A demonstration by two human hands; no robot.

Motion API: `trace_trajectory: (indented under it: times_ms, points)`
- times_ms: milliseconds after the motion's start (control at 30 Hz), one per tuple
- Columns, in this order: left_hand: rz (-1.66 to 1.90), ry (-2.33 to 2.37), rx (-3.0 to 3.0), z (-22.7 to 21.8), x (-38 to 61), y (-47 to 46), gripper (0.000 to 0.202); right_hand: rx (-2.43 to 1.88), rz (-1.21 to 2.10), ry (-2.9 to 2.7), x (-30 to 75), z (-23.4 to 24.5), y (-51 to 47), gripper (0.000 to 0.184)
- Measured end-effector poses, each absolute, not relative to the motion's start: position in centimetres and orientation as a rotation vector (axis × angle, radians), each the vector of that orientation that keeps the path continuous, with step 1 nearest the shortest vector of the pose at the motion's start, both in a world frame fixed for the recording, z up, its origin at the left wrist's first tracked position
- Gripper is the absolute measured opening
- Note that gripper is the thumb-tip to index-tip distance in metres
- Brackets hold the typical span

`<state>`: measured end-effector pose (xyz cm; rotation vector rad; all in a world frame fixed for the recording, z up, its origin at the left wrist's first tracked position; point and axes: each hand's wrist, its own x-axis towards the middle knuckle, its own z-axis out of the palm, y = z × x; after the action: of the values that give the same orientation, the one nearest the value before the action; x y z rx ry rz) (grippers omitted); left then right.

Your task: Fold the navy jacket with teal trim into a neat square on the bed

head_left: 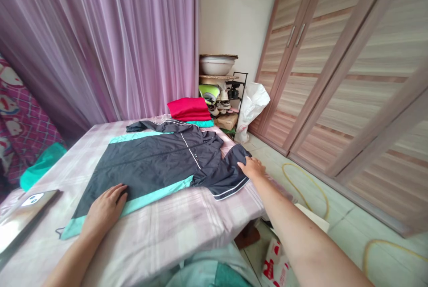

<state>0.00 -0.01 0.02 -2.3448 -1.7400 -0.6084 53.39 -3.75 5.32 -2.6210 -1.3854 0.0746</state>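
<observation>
A dark navy jacket with teal bands and thin white piping lies spread flat on the bed. My left hand rests palm down on the jacket's hem, by the teal band, fingers flat. My right hand reaches to the bed's right edge and pinches the end of the jacket's sleeve. The other sleeve lies folded near the far side.
A folded red garment on a teal one sits at the bed's far corner. A laptop and teal cloth lie at left. A shoe rack, white bag, wardrobe doors and yellow hose are at right.
</observation>
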Motion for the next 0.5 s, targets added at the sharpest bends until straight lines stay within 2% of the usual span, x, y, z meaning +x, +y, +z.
trace_trajectory:
  times_ms: [67,133,267,400,500]
  points:
    - [-0.616,-1.742,-2.352,0.0,0.0,0.0,0.052,-2.588,-0.011,-1.433,53.6,5.1,-3.5,0.031]
    - [-0.615,-1.744,-2.358,0.0,0.0,0.0,0.054,-2.550,-0.040,-1.461,54.2,5.4,-3.4,0.025]
    - [-0.605,-1.740,-2.363,-0.1,-0.1,0.1,0.054,-2.423,-0.185,-1.382,55.0,7.9,-2.2,0.038]
    - [-0.577,-1.747,-2.369,-0.2,-0.3,0.3,0.056,-1.854,-0.490,-1.226,53.2,11.4,1.0,0.046]
    - [-0.564,-1.753,-2.367,-0.1,-0.3,0.2,0.057,-1.700,-0.431,-1.423,50.2,12.7,3.6,0.045]
